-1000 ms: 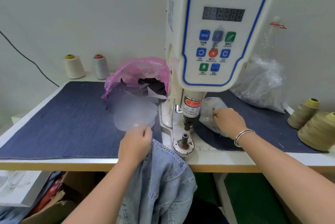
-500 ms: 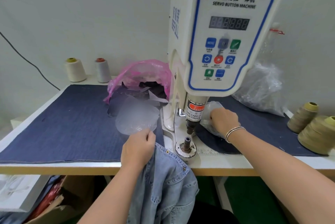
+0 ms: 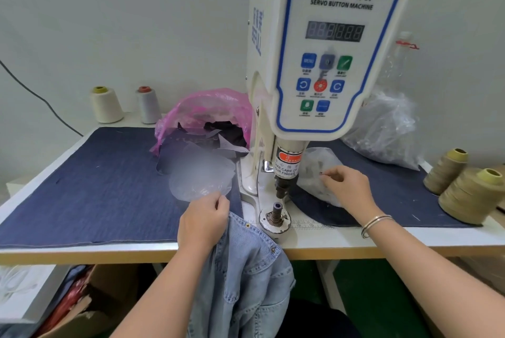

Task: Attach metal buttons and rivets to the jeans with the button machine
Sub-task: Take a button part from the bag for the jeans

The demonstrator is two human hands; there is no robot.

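Two hands work at a white counter point(image 3: 355, 239) covered mostly by a dark blue cloth point(image 3: 95, 187). The left hand point(image 3: 203, 221) sits at the counter's front edge, its fingers curled round the top of a pair of light blue jeans point(image 3: 251, 277); the jeans hang over the front edge and down below the counter, with small metal rivets showing along their upper seam. Just beside that hand, toward the back, lies a clear round plastic piece point(image 3: 200, 176) on the cloth. The right hand point(image 3: 345, 187) rests on a small clear plastic bag point(image 3: 318, 171) to the right of the machine, thumb and forefinger pinched together on something tiny and dark; what it is cannot be told. A thin bracelet point(image 3: 375, 224) circles that wrist. Between the hands stands a tall white button machine point(image 3: 328, 50) with a blue-edged control panel; its round metal post point(image 3: 275, 213) stands bare near the counter's front edge, just beside the jeans. A pink plastic bag point(image 3: 207, 113) lies behind the clear piece. Two thread cones point(image 3: 105, 105) stand at the back left corner, two olive-coloured thread cones point(image 3: 470, 195) at the right edge, and a larger clear bag point(image 3: 388, 130) at the back right.
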